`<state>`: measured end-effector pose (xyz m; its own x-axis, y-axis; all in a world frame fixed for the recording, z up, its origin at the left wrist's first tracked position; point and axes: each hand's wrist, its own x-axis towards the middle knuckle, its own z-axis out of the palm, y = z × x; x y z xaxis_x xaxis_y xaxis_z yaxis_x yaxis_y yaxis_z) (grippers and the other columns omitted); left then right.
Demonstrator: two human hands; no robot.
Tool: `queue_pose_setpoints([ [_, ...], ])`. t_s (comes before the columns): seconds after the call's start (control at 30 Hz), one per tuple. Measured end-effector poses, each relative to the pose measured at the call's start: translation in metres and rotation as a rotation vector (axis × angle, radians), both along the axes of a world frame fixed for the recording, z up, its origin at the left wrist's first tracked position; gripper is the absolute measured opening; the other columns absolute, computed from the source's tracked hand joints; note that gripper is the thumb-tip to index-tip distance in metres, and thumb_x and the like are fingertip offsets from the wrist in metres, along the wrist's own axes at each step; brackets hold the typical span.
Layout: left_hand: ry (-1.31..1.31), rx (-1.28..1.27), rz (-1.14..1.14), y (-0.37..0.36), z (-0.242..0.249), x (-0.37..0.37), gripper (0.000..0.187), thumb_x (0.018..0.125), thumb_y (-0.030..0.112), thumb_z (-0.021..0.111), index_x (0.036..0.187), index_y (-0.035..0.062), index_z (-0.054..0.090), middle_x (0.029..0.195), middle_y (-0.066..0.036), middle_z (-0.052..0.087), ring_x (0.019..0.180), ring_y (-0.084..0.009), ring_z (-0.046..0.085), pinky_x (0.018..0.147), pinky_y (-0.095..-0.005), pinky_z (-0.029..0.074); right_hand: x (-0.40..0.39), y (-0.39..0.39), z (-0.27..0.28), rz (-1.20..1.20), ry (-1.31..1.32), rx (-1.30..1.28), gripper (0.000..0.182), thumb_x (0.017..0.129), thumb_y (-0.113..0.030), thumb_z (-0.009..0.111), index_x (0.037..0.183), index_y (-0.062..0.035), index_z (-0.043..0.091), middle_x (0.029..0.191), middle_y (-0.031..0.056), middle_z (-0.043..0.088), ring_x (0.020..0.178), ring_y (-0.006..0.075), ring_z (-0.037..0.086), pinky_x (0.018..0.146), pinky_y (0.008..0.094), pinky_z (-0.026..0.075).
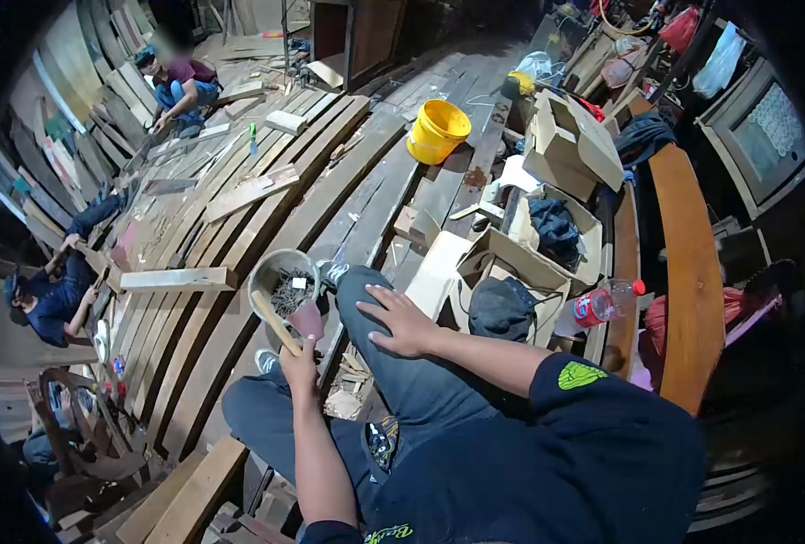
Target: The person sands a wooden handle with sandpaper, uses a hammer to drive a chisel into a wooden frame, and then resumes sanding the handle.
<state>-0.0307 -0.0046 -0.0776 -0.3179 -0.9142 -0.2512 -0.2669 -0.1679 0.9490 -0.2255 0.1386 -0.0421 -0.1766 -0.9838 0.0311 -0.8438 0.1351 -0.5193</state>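
My left hand (300,364) is closed on a light wooden strip (274,321) that reaches over a round bucket (255,280). A pink flat piece (305,320) shows right at its fingertips; whether the hand grips it too is unclear. Inside the bucket lie many small dark grey pieces, like nails, and a small white item (299,283). My right hand (404,325) rests on my raised knee, fingers spread, holding nothing.
A yellow bucket (439,131) stands on the planks ahead. Cardboard boxes (561,145), a dark cap (501,309) and a plastic bottle (606,303) are at right. Long beams (294,195) curve across the left, where two people (183,86) (49,304) crouch or sit.
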Motion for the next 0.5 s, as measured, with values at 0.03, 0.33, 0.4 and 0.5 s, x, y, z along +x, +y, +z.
queue_pose_setpoints([
  [0.03,0.004,-0.003,-0.002,0.000,-0.001,-0.001,0.025,0.079,0.017,0.068,0.073,0.0037,0.048,0.060,-0.002,0.051,0.049,-0.0118,0.050,0.046,-0.0265,0.042,-0.002,0.001,-0.001,-0.002,0.004,-0.003,0.062,0.083,-0.036,0.054,0.138,-0.0146,0.034,0.147,0.0191,0.019,0.135,0.0363,0.020,0.110,0.0465,0.016],
  [0.33,0.008,0.015,0.004,0.004,0.003,0.002,0.024,0.079,0.015,0.069,0.073,0.0036,0.049,0.061,-0.003,0.051,0.052,-0.0118,0.050,0.048,-0.0261,0.039,-0.002,0.005,-0.003,-0.036,-0.004,0.000,0.063,0.082,-0.035,0.055,0.137,-0.0138,0.035,0.146,0.0193,0.021,0.134,0.0361,0.022,0.110,0.0463,0.017],
  [0.4,-0.008,0.006,-0.002,0.003,0.002,0.002,0.024,0.080,0.015,0.069,0.073,0.0034,0.049,0.061,-0.003,0.052,0.053,-0.0119,0.050,0.048,-0.0264,0.039,-0.002,0.005,-0.003,-0.036,-0.006,-0.005,0.063,0.081,-0.035,0.055,0.137,-0.0138,0.035,0.146,0.0194,0.021,0.134,0.0360,0.022,0.110,0.0463,0.017],
  [0.5,0.003,0.005,-0.016,0.002,-0.001,0.003,0.023,0.080,0.014,0.069,0.076,0.0026,0.050,0.062,-0.003,0.053,0.052,-0.0121,0.050,0.048,-0.0274,0.040,-0.003,0.005,-0.003,-0.044,-0.019,0.013,0.063,0.081,-0.035,0.055,0.137,-0.0145,0.035,0.147,0.0186,0.020,0.135,0.0364,0.020,0.111,0.0466,0.016],
])
